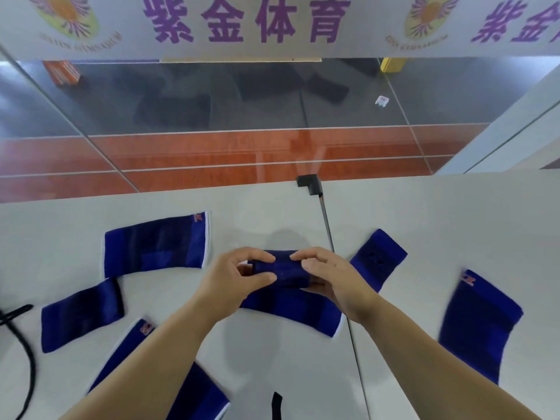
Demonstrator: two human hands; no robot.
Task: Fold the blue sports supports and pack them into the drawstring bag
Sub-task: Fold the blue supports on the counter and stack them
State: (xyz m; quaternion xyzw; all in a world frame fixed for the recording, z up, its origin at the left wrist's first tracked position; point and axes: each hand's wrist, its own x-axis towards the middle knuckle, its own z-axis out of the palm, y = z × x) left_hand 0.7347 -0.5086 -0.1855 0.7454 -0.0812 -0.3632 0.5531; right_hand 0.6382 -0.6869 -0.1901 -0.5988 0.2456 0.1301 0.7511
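— Blue folded elastic support [280, 269] sat mid-desk [424, 213], over another blue support [291, 307].
— Grip? 
— Left hand [233, 280] and right hand [330, 277] both pinched its ends.

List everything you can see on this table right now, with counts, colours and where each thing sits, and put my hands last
folded support: one, blue, held above the table's middle, between both hands
flat supports: six, blue, some white-edged; far left, left, near left under the forearm, middle below the hands, right of middle, far right
cord: one, black, left edge
strap: one, black, near edge, cut off
bracket: one, black, at the glass's base
table: white, seam down the middle
glass partition: purple lettering on top
left hand: pinches the folded support
right hand: grips its other end
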